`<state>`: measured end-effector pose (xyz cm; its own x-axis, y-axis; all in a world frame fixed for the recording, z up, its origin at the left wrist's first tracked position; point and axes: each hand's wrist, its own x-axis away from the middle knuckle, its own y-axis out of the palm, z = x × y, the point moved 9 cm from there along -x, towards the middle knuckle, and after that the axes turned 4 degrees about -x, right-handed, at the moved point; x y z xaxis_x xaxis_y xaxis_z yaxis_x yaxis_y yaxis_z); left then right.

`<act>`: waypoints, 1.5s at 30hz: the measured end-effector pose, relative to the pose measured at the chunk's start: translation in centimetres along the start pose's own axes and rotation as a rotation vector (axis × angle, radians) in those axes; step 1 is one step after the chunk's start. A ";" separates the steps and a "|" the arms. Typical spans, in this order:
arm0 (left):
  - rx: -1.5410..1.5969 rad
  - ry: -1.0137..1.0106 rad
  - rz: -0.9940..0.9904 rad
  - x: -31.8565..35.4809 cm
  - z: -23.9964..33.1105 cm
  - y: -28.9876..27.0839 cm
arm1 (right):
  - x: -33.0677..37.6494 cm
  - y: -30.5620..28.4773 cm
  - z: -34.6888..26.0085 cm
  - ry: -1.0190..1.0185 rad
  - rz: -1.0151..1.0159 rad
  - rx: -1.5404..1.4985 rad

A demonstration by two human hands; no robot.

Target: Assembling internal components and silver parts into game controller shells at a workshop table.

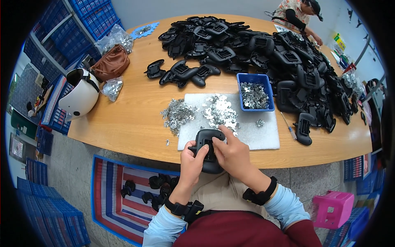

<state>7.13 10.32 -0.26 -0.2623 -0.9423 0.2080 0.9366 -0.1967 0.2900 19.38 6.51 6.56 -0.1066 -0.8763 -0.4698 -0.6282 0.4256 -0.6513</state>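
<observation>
My left hand (pixel 191 158) grips a black plastic controller shell (pixel 208 149) at the table's near edge. My right hand (pixel 231 151) rests on the same shell, its fingers pressing on the shell's open face. Just beyond lies a white foam mat (pixel 263 136) strewn with small silver metal pieces (pixel 220 110). A blue tray (pixel 255 95) on the mat's far right corner holds more of these pieces.
A big heap of black shells (pixel 288 53) covers the far and right side of the wooden table (pixel 131 119). A white helmet (pixel 82 92), a brown bag (pixel 111 62) and bags of metal parts lie at left. A striped sack (pixel 119 193) with shells sits on the floor; a pink stool (pixel 333 208) at right. Another person (pixel 298 14) works at the far end.
</observation>
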 end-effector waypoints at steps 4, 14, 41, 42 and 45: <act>-0.004 -0.012 0.025 0.1 -0.6 -0.9 | 0.8 0.7 -2.2 -0.156 -0.098 0.251; 0.112 0.023 0.035 0.4 0.3 -0.8 | 0.2 2.7 5.0 0.472 -0.194 -0.542; 0.605 -0.371 -0.143 0.1 -3.3 -1.2 | -0.2 5.6 2.8 0.534 -0.121 -0.796; 0.611 -0.368 -0.138 0.1 -3.3 -1.2 | -0.1 5.7 2.9 0.534 -0.121 -0.795; 0.503 -0.330 -0.093 0.2 -3.4 -2.0 | 0.2 6.5 3.1 0.552 -0.142 -0.829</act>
<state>6.02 9.64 -4.02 -0.4715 -0.7777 0.4159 0.7024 -0.0460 0.7103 17.63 9.81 0.37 -0.1996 -0.9781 0.0590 -0.9786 0.2021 0.0389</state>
